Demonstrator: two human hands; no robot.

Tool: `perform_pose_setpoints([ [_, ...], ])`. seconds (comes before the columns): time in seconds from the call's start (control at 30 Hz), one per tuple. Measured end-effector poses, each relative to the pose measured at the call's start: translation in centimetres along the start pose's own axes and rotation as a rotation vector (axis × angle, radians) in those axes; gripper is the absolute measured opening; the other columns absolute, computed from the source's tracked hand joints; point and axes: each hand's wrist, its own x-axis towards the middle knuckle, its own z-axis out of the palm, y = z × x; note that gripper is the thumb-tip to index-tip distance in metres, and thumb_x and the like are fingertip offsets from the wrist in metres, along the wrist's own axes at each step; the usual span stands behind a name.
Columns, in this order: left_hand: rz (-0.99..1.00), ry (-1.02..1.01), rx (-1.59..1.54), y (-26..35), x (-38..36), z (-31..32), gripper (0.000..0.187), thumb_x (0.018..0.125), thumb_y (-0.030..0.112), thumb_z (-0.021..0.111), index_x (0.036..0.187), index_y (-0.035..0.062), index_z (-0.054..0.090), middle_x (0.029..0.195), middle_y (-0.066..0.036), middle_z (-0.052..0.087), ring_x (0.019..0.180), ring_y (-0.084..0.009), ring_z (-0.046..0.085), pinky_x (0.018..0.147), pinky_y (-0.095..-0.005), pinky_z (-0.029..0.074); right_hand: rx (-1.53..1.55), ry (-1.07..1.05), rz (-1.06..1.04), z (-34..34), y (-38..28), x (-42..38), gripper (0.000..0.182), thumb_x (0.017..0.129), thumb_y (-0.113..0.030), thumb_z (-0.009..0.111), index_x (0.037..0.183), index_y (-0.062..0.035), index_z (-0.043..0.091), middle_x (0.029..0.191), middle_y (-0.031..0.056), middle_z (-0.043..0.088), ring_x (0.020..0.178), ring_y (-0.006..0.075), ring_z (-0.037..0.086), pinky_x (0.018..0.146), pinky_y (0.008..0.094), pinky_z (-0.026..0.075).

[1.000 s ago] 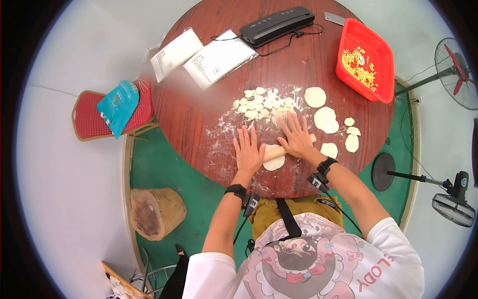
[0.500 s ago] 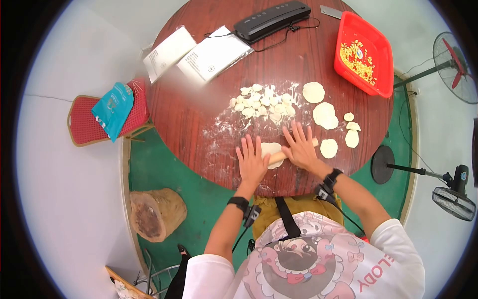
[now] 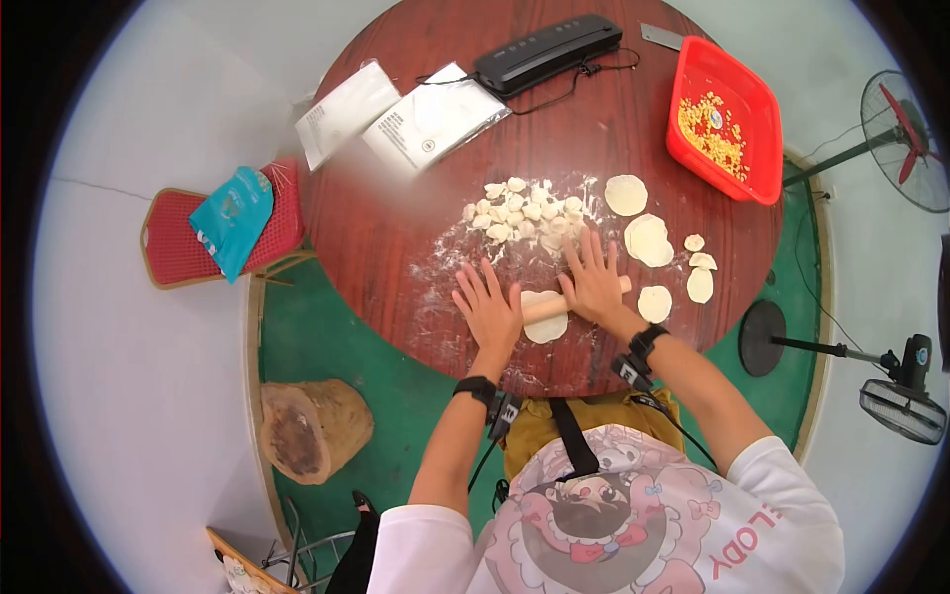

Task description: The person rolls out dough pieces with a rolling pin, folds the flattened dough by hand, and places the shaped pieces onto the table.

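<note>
Both palms press on a wooden rolling pin (image 3: 545, 310) that lies across a flattened round of dough (image 3: 545, 330). My left hand (image 3: 492, 315) rests over the pin's left end, fingers stretched out and apart. Toward the pin's right end lies my right hand (image 3: 596, 285), also flat with fingers spread; the pin's tip pokes out beyond it. Just past my fingertips is a pile of small dough pieces (image 3: 524, 210) in scattered flour. Rolled dough rounds (image 3: 648, 241) lie to the right, with smaller dough scraps (image 3: 701, 261) beside them.
A red plastic basket (image 3: 766, 148) with yellow bits inside stands at the back right, near a metal blade (image 3: 661, 37). A black sealing machine (image 3: 549, 54) with its cord and white packets (image 3: 435, 124) lie at the back. Fans (image 3: 901, 406) stand right of the table.
The rolling pin has shifted slightly up and left over the dough and turned a little flatter. My left hand has moved left with it. The whole view has shifted slightly.
</note>
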Motion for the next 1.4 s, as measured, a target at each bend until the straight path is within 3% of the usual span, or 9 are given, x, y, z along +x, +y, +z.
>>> perform_pose_setpoints([
  [0.17, 0.156, -0.097, 0.028, -0.7, -3.4, -0.1, 0.062, 0.090, 0.040, 0.041, 0.140, 0.0061, 0.026, 0.144, -0.023, 0.022, 0.133, -0.0417, 0.017, 0.104, -0.0577, 0.011, 0.004, -0.054, -0.050, -0.2, -0.1, -3.5, 0.066, 0.085, -0.037, 0.048, 0.140, -0.0082, 0.025, 0.143, 0.0237, 0.021, 0.132, 0.0387, 0.022, 0.103, 0.0581, 0.013],
  [0.47, 0.136, 0.033, 0.055, -0.8, 4.2, 0.0, 0.064, 0.090, 0.038, 0.042, 0.141, 0.0053, 0.022, 0.143, -0.026, 0.020, 0.133, -0.0404, 0.017, 0.106, -0.0544, 0.012, 0.008, 0.062, 0.005, 0.4, 0.4, 3.6, 0.065, 0.085, -0.033, 0.047, 0.141, -0.0087, 0.024, 0.144, 0.0234, 0.019, 0.133, 0.0373, 0.020, 0.105, 0.0577, 0.012],
  [0.57, 0.158, -0.040, 0.021, -1.0, 4.6, 0.3, 0.064, 0.091, 0.039, 0.039, 0.142, 0.0046, 0.021, 0.144, -0.026, 0.016, 0.134, -0.0414, 0.012, 0.106, -0.0557, 0.009, -0.012, 0.073, -0.007, 0.5, 0.3, 3.7, 0.065, 0.085, -0.033, 0.048, 0.140, -0.0082, 0.024, 0.144, 0.0233, 0.020, 0.133, 0.0368, 0.020, 0.105, 0.0578, 0.012],
  [0.7, 0.144, -0.125, -0.006, -0.9, 0.7, -0.5, 0.065, 0.091, 0.040, 0.041, 0.141, 0.0038, 0.021, 0.144, -0.026, 0.017, 0.134, -0.0414, 0.012, 0.105, -0.0559, 0.009, 0.012, 0.006, -0.021, 0.0, -0.2, 0.1, 0.066, 0.084, -0.033, 0.048, 0.140, -0.0072, 0.024, 0.144, 0.0233, 0.021, 0.132, 0.0367, 0.021, 0.104, 0.0579, 0.013],
  [0.83, 0.266, -0.289, -0.045, -0.8, -5.3, -2.3, 0.068, 0.089, 0.039, 0.046, 0.139, -0.0005, 0.023, 0.143, -0.025, 0.020, 0.133, -0.0418, 0.018, 0.105, -0.0530, 0.016, 0.055, -0.161, -0.011, -1.3, -0.8, -5.1, 0.067, 0.086, -0.037, 0.048, 0.139, -0.0038, 0.025, 0.143, 0.0239, 0.022, 0.132, 0.0373, 0.021, 0.104, 0.0564, 0.013],
  [0.97, 0.391, -0.348, -0.085, -1.3, -8.3, -2.8, 0.073, 0.085, 0.040, 0.052, 0.137, -0.0031, 0.025, 0.143, -0.023, 0.023, 0.131, -0.0404, 0.024, 0.104, -0.0499, 0.022, 0.084, -0.169, -0.070, -1.7, -0.6, -8.5, 0.068, 0.087, -0.040, 0.047, 0.139, -0.0025, 0.025, 0.143, 0.0237, 0.022, 0.132, 0.0378, 0.021, 0.104, 0.0557, 0.013],
  [1.17, 0.323, -0.234, 0.008, -1.2, -3.4, -1.7, 0.070, 0.086, 0.041, 0.050, 0.139, 0.0012, 0.025, 0.144, -0.022, 0.023, 0.132, -0.0384, 0.023, 0.105, -0.0502, 0.021, 0.060, -0.126, -0.057, -0.7, -0.6, -3.9, 0.067, 0.087, -0.040, 0.047, 0.140, -0.0047, 0.024, 0.143, 0.0238, 0.021, 0.132, 0.0380, 0.021, 0.104, 0.0560, 0.013],
  [1.33, 0.284, -0.081, 0.090, -1.8, 2.7, -0.1, 0.065, 0.088, 0.039, 0.045, 0.141, 0.0066, 0.025, 0.145, -0.023, 0.019, 0.133, -0.0392, 0.019, 0.105, -0.0524, 0.016, 0.022, 0.056, -0.027, 0.1, -0.3, 2.8, 0.061, 0.088, -0.036, 0.045, 0.141, -0.0114, 0.025, 0.144, 0.0235, 0.019, 0.133, 0.0378, 0.020, 0.105, 0.0568, 0.012],
  [1.4, 0.143, -0.026, 0.069, -2.1, 4.2, 0.0, 0.062, 0.090, 0.038, 0.043, 0.140, 0.0069, 0.026, 0.145, -0.025, 0.017, 0.133, -0.0405, 0.017, 0.106, -0.0541, 0.013, 0.007, 0.064, -0.020, 0.3, -0.1, 4.4, 0.061, 0.088, -0.036, 0.044, 0.140, -0.0109, 0.026, 0.144, 0.0235, 0.019, 0.133, 0.0377, 0.020, 0.105, 0.0570, 0.012],
])
